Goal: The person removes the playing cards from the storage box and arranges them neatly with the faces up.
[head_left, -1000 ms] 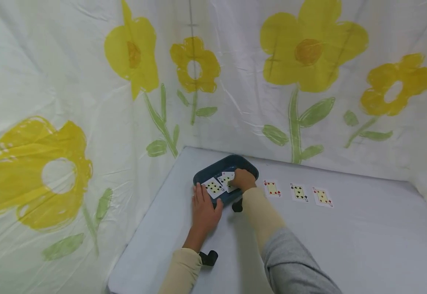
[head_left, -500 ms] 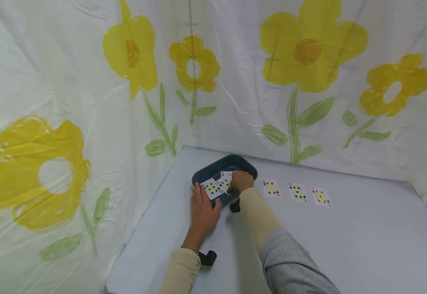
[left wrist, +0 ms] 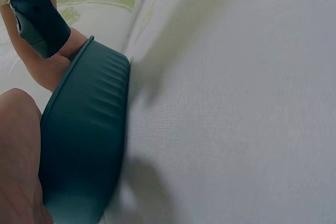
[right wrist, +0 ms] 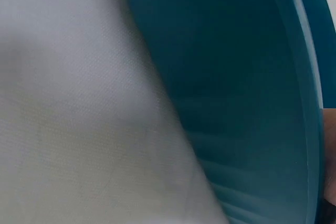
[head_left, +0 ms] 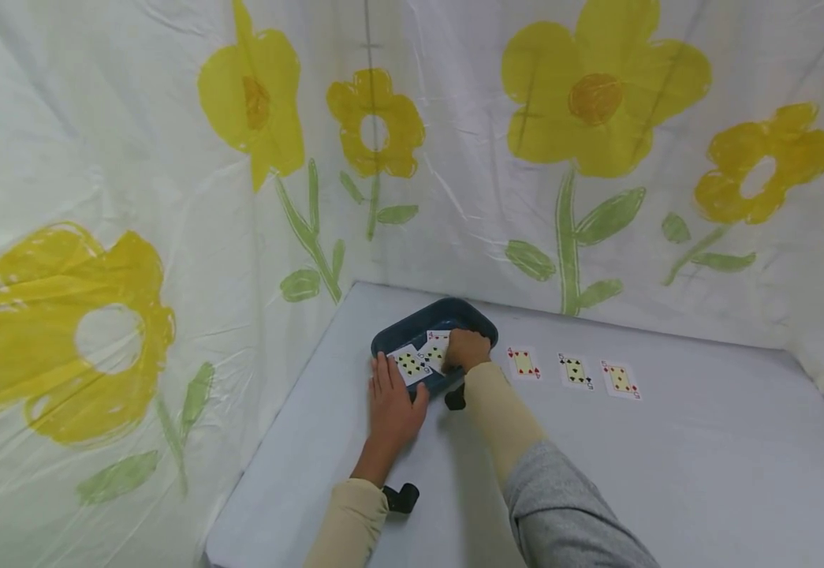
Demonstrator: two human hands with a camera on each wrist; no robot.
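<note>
A dark teal tray (head_left: 412, 322) stands near the back left corner of the table, with several face-up playing cards inside. One black-pip card (head_left: 408, 364) lies at the left, and another card (head_left: 436, 347) overlaps it under a red-cornered one. My left hand (head_left: 393, 410) rests on the tray's near left edge, fingers straight. In the left wrist view that hand (left wrist: 18, 156) lies against the tray's side. My right hand (head_left: 468, 349) reaches over the near rim with curled fingers, right at the cards' right edge. Its fingertips are hidden, so I cannot tell whether it pinches a card.
To the tray's right, a red four (head_left: 523, 364), a black five (head_left: 576, 371) and a red five (head_left: 620, 380) lie face up in a row on the white table (head_left: 702, 457). A flower-printed curtain (head_left: 454, 197) hangs behind. Black wrist gear (head_left: 402, 498) sits by my left sleeve.
My right thumb has come off the card's face to its right edge, with the fingers curling lower into the tray. The left hand stays in place on the tray.
</note>
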